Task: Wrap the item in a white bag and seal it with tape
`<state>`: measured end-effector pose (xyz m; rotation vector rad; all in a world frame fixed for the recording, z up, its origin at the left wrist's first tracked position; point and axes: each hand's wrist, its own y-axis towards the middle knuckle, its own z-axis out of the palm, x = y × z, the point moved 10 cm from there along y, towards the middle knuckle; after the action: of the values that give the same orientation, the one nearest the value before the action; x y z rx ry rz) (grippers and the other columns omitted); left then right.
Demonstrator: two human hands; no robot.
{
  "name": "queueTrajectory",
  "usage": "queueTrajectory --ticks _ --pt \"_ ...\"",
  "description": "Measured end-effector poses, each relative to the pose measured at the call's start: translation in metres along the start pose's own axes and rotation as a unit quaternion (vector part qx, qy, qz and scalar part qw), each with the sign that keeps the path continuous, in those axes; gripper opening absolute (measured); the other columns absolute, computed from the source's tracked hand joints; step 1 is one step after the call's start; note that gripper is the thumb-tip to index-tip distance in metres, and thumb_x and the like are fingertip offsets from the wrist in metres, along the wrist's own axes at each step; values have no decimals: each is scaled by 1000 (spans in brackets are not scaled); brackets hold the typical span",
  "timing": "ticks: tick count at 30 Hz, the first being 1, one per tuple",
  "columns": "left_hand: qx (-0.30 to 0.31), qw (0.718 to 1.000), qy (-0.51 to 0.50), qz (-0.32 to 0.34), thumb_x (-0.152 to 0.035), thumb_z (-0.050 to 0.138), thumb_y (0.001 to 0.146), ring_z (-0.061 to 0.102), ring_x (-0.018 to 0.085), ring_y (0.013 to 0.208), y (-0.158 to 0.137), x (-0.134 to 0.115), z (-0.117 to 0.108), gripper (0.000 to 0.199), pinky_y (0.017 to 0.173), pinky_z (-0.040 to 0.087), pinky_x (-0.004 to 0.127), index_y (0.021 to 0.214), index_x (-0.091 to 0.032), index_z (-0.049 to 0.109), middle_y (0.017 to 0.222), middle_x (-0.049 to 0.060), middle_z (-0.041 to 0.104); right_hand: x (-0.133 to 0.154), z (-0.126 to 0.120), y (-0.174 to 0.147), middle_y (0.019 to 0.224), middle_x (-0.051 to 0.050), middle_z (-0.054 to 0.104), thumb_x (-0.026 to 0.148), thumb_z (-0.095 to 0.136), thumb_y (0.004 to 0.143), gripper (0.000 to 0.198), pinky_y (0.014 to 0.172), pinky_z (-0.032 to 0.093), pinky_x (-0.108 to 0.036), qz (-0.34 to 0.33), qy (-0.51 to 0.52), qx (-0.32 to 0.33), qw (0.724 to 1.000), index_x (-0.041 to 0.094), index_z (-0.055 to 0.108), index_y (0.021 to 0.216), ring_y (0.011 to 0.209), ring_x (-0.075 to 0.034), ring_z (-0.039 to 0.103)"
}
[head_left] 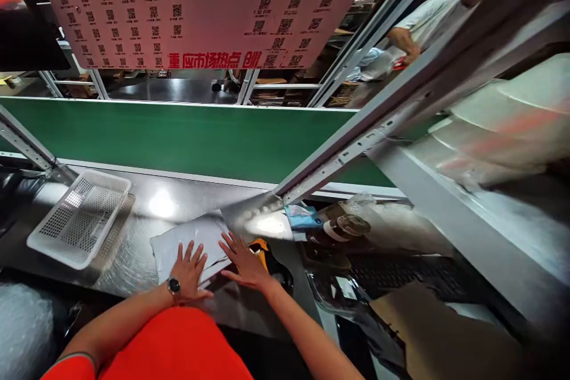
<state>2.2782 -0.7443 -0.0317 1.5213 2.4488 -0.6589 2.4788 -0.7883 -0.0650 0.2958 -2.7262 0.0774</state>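
Note:
A white mailing bag lies flat on the metal table in front of me. My left hand, with a dark watch on the wrist, rests on its near part with the fingers spread. My right hand is at the bag's right edge, its fingers stretched out and the fingertips touching the bag. Just beyond the right hand sits a yellow and black tool, partly hidden by that hand, so its kind is unclear.
A white perforated basket stands at the left. Behind the table runs a green conveyor belt, under a pink board of printed codes. A metal post slants at right, near a keyboard and cardboard. Another person's hand shows beyond.

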Motion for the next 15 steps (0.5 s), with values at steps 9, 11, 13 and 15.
queueTrajectory --ticks 9,11,13,15 --pt "10 997 79 25 -24 65 107 7 50 184 17 56 10 87 144 17 82 188 -34 35 198 8 18 -6 39 -13 186 -19 47 26 61 112 62 137 45 -77 18 -71 -147 986 29 58 174 181 -39 33" --pt "21 995 92 38 -19 74 99 7 50 184 23 71 6 96 144 17 82 186 -38 38 198 6 20 10 33 -9 185 -20 48 34 64 112 58 138 38 -84 69 -81 -177 978 28 64 169 181 -45 29" --pt "24 993 99 54 -16 78 95 8 50 184 26 79 1 101 144 18 83 185 -40 39 197 5 23 30 19 6 189 -23 41 43 73 108 68 138 27 -91 102 -80 -176 976 25 61 172 182 -51 23" --pt "25 992 105 59 -14 76 98 10 49 184 27 82 -2 98 143 19 84 185 -42 40 197 5 24 50 4 30 192 -26 30 49 86 99 90 139 19 -92 91 -64 -135 985 23 52 179 182 -54 19"
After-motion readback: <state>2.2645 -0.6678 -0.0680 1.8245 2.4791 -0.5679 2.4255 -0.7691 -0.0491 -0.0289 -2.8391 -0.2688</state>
